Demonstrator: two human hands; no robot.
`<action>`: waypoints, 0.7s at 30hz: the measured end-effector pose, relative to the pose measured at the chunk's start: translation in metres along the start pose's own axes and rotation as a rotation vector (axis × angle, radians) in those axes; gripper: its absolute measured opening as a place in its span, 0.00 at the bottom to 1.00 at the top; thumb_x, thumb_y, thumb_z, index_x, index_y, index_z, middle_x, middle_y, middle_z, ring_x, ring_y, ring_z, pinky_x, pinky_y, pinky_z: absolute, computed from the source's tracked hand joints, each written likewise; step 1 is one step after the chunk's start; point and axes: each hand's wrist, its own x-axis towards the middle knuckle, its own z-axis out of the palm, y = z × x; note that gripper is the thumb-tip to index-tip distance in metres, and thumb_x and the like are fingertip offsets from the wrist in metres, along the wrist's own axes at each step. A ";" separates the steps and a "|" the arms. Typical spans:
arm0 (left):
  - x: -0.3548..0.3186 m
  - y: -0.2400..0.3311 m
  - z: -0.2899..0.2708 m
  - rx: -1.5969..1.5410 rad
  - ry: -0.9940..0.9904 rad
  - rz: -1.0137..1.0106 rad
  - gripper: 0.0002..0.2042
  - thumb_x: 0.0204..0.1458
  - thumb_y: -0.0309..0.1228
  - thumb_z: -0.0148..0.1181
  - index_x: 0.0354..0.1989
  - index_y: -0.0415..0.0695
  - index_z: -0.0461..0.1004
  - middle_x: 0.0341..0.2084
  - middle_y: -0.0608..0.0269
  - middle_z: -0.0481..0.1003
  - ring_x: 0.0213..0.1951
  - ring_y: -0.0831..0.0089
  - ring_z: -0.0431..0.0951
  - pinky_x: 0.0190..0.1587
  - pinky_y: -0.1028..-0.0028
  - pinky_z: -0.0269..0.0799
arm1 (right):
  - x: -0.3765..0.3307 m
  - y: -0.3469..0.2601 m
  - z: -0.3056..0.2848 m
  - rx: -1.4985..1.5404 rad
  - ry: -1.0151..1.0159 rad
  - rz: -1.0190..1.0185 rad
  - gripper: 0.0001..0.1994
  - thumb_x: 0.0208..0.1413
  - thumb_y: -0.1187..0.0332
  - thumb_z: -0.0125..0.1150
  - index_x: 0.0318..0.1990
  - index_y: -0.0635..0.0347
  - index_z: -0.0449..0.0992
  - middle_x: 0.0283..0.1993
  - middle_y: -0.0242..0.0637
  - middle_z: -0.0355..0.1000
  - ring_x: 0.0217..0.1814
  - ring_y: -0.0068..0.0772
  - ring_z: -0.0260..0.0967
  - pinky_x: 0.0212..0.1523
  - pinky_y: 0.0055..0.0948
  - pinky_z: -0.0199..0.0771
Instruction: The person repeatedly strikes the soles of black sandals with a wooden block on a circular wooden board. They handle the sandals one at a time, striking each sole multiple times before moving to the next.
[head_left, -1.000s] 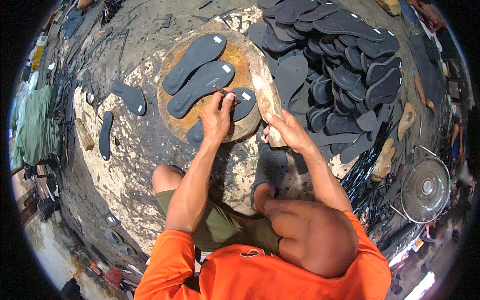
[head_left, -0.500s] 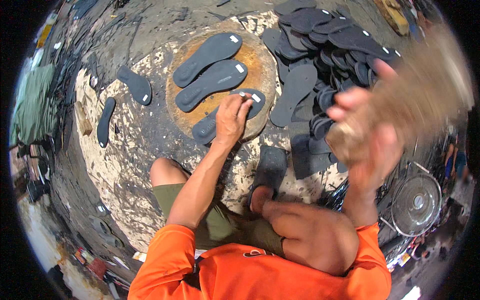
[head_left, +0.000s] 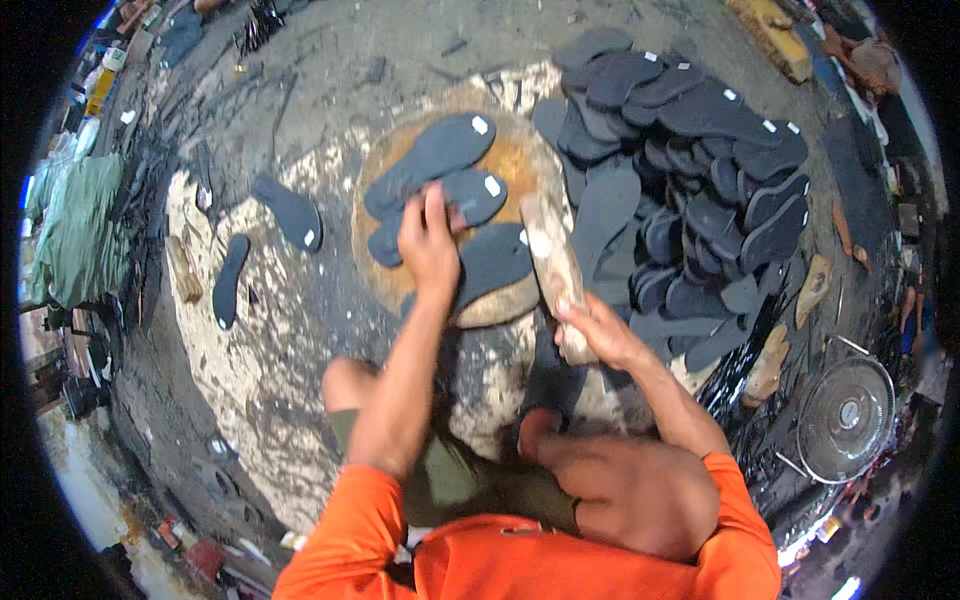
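Observation:
My left hand is above the middle of three black shoe soles, fingers curled; whatever they hold is hidden. That middle sole has a white sticker at its toe end, as does the far sole. The near sole lies partly behind my left wrist, its heel hidden. All three rest on a round wooden block. In my right hand is a rough pale wooden bat, gripped by its near end. Its far end slants over the block's right edge, by the near sole's tip.
A large heap of black soles covers the ground right of the block. Two loose soles, one upper and one lower, lie to the left. A round fan stands at the right, with wood pieces beside it.
My left hand has moved from the near sole to the middle one; the small metal-tipped tool seen in it no longer shows. The wooden bat has swung down and left from the right.

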 end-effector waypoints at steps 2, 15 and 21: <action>0.033 -0.007 -0.005 0.288 -0.133 0.168 0.16 0.67 0.40 0.57 0.39 0.37 0.80 0.25 0.59 0.79 0.29 0.74 0.78 0.36 0.71 0.74 | -0.005 -0.001 0.007 0.082 -0.013 0.066 0.23 0.71 0.51 0.52 0.60 0.61 0.65 0.33 0.35 0.74 0.30 0.26 0.75 0.29 0.30 0.79; 0.044 -0.019 -0.004 0.473 -0.315 0.307 0.12 0.64 0.37 0.59 0.43 0.40 0.81 0.32 0.52 0.81 0.34 0.59 0.82 0.40 0.65 0.75 | -0.042 -0.143 0.015 0.172 0.060 -0.081 0.22 0.72 0.50 0.51 0.56 0.62 0.68 0.35 0.37 0.75 0.31 0.27 0.75 0.32 0.28 0.78; 0.043 -0.029 -0.007 0.457 -0.303 0.437 0.08 0.62 0.31 0.62 0.42 0.39 0.80 0.34 0.52 0.81 0.37 0.56 0.81 0.42 0.64 0.76 | -0.083 -0.240 0.043 0.008 0.303 -0.881 0.47 0.61 0.35 0.56 0.69 0.73 0.56 0.41 0.46 0.75 0.35 0.34 0.76 0.38 0.30 0.79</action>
